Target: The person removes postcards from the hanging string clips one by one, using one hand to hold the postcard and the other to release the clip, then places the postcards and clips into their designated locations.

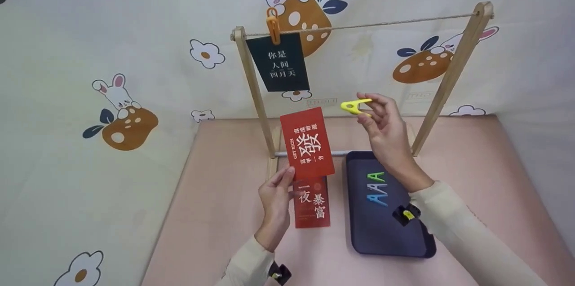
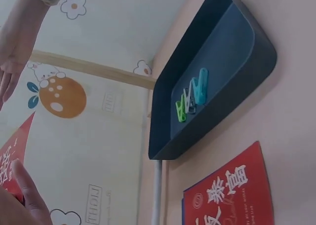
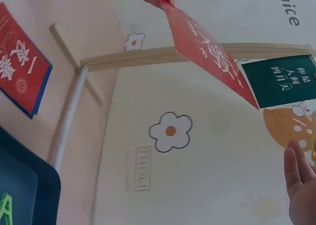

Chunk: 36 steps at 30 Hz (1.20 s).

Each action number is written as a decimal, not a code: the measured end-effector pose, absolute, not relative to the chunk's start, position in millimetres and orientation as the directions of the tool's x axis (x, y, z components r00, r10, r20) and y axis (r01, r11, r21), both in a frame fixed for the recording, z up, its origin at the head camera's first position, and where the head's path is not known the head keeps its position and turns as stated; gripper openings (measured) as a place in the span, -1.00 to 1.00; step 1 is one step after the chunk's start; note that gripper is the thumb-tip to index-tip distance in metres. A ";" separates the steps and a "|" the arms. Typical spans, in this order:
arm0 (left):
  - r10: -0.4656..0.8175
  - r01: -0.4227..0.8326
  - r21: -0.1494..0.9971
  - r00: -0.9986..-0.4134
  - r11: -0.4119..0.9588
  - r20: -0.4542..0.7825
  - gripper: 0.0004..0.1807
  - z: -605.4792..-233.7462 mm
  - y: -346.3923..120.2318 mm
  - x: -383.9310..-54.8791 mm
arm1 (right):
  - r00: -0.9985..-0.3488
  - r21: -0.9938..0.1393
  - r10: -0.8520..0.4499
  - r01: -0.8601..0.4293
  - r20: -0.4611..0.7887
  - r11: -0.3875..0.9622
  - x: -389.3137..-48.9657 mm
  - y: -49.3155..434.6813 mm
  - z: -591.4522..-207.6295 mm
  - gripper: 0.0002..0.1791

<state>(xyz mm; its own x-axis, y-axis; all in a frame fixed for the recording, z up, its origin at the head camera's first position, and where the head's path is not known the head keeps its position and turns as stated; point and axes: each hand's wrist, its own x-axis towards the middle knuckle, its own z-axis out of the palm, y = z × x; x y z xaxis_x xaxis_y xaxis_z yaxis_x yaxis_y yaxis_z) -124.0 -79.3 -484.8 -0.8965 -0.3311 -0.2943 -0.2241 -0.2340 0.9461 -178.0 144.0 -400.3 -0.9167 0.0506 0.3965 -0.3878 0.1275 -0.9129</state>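
My left hand (image 1: pixel 276 196) pinches a red card (image 1: pixel 310 140) with white Chinese characters by its lower edge, thumb in front. The card is raised below the rope and stands tilted, its lettering sideways. To its right, my right hand (image 1: pixel 388 135) grips a yellow clothespin (image 1: pixel 356 106) between thumb and fingers, one end pointing toward the card without touching it. On the rope (image 1: pixel 382 23), an orange clothespin (image 1: pixel 272 28) holds a dark green card (image 1: pixel 280 63) at the left end. The right wrist view shows the raised red card (image 3: pixel 212 52) nearly edge-on.
A wooden frame (image 1: pixel 442 81) carries the rope. Another red card (image 1: pixel 312 214) lies on the pink table (image 1: pixel 215 214), with a blue edge beneath it in the wrist views. Inside the dark blue tray (image 1: pixel 391 236) are green, white and blue clothespins (image 1: pixel 377 200). Patterned cloth (image 1: pixel 148 30) hangs behind.
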 end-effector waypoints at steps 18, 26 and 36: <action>-0.370 -0.315 0.947 -0.874 -0.058 -0.314 -0.57 -536.1 -91.9 -86.0 | -0.853 -0.693 -0.088 -0.474 0.514 0.543 -145.3 159.5 -479.6 -0.51; -0.340 -0.385 0.921 -0.860 -0.059 -0.381 -0.59 -558.8 -90.8 -86.2 | -0.880 -0.673 0.003 -0.360 0.474 0.646 -128.3 170.6 -521.9 -0.54; -0.330 -0.479 0.876 -0.820 -0.051 -0.467 -0.69 -579.9 -93.9 -82.4 | -0.936 -0.634 0.064 -0.183 0.347 0.752 -107.2 184.2 -557.7 -0.57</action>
<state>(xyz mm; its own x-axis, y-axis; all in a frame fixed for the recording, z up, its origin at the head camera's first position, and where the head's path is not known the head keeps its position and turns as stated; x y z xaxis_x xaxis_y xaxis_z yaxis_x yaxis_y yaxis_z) -82.4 -93.9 -579.9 -0.8201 -0.3305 -0.4672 -0.4787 -0.0513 0.8765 -107.2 184.2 -557.7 -0.9359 0.0640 0.3465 -0.1832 0.7517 -0.6336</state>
